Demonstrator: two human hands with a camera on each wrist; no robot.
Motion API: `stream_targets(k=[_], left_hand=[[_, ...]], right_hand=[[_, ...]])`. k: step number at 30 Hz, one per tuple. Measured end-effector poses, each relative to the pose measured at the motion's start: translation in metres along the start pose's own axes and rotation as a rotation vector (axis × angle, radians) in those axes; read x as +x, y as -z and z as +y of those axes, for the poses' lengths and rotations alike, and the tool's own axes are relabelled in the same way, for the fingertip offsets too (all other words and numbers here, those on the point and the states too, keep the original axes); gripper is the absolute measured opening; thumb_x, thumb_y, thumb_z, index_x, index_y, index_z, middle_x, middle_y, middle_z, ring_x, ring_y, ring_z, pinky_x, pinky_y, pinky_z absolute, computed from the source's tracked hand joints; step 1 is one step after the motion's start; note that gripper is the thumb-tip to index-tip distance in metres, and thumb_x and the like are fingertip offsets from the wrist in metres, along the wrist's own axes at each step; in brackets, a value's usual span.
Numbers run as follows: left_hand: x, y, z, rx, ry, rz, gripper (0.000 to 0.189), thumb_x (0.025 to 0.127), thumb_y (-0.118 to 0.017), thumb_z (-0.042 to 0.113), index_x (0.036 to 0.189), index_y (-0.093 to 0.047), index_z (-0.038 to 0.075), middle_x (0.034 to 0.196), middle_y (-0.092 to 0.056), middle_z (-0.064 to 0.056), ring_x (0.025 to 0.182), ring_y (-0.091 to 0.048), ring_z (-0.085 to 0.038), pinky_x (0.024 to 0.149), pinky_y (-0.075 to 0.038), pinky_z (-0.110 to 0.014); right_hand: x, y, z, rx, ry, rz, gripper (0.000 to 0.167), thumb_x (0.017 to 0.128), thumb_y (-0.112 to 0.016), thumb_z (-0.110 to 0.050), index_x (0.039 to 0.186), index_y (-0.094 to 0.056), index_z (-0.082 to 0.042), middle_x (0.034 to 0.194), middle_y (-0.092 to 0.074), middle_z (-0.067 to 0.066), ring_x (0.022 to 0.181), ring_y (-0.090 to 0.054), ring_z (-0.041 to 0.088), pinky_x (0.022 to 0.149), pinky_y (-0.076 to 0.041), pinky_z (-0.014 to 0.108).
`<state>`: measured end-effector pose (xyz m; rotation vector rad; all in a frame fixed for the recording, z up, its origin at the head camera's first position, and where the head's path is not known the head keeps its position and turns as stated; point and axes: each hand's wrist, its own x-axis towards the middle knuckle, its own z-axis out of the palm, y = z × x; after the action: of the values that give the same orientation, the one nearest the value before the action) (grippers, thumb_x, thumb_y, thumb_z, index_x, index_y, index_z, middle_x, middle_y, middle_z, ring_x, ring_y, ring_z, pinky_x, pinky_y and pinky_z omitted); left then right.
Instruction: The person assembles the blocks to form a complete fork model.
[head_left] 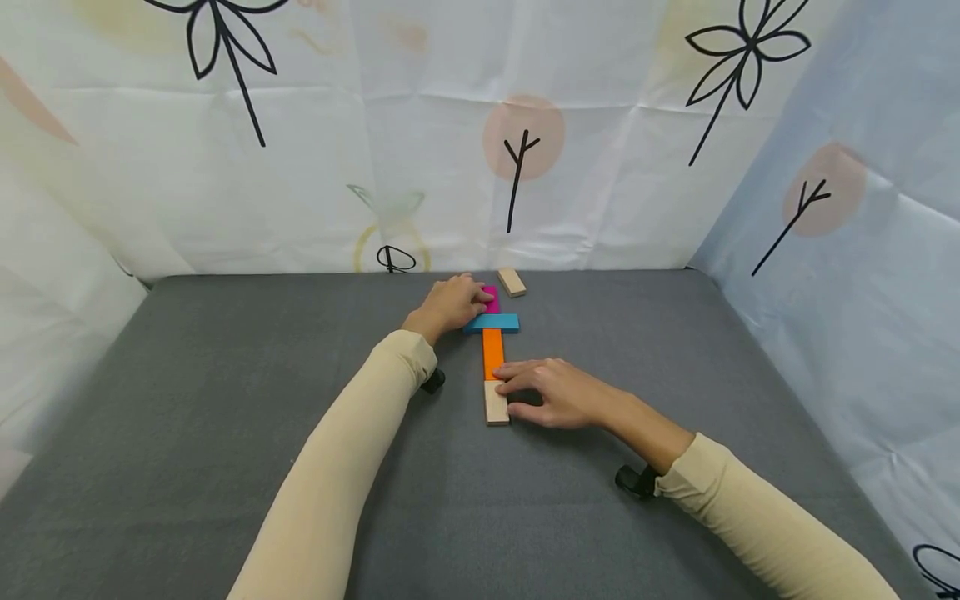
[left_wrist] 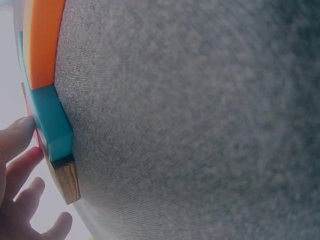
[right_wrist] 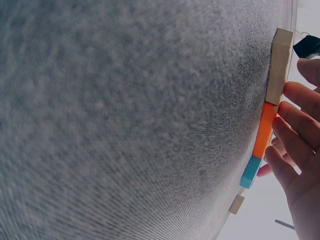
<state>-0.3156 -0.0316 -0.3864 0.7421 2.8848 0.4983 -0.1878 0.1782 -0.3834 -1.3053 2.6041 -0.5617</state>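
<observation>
Lining up blocks looks like the step in hand, both hands on the row. Left hand [head_left: 452, 302]: fingertips at the pink block [head_left: 492, 307], loosely bent; can't tell if it's pinched or just touched. Blue block [head_left: 506, 322] sits crosswise just nearer the person than the left fingertips, between pink and orange. Orange block [head_left: 492, 350] runs from blue down to the right fingertips. Right hand [head_left: 558, 393]: fingers extended, relaxed, not clasping; tips at the joint of orange and the near plain block [head_left: 497, 410], thumb beside the plain one's right edge. Far plain block [head_left: 512, 282] lies past the left hand, off to its right, apart from the row and untouched. Next move, my guess: calls for light fingertip nudges at both ends, keeping joints snug and the row straight, no lifting.
</observation>
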Motion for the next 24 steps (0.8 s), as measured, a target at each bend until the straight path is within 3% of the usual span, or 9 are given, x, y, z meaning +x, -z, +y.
stream_targets(k=[15,24], left_hand=[[-0.0024,-0.0003,0.0024,0.035,0.000,0.001,0.033,0.102,-0.058,0.019,0.134,-0.065,0.016,0.147,-0.053,-0.007,0.131,-0.049,-0.027,0.105,-0.042,-0.048],[-0.0059,0.0071,-0.0001,0.094,-0.060,-0.063,0.039,0.103,-0.055,0.029,0.139,-0.061,0.015,0.157,-0.039,-0.009,0.149,-0.024,-0.030,0.116,-0.026,-0.052]], right_hand=[[-0.0010,-0.0031,0.0015,0.007,0.008,0.002,0.035,0.098,-0.064,-0.025,0.127,-0.069,-0.008,0.141,-0.058,0.009,0.134,-0.051,0.021,0.106,-0.043,0.045],[-0.0005,0.0000,0.0018,0.002,0.004,-0.008,0.035,0.097,-0.065,-0.025,0.127,-0.069,-0.007,0.140,-0.058,0.008,0.133,-0.052,0.022,0.106,-0.044,0.046]])
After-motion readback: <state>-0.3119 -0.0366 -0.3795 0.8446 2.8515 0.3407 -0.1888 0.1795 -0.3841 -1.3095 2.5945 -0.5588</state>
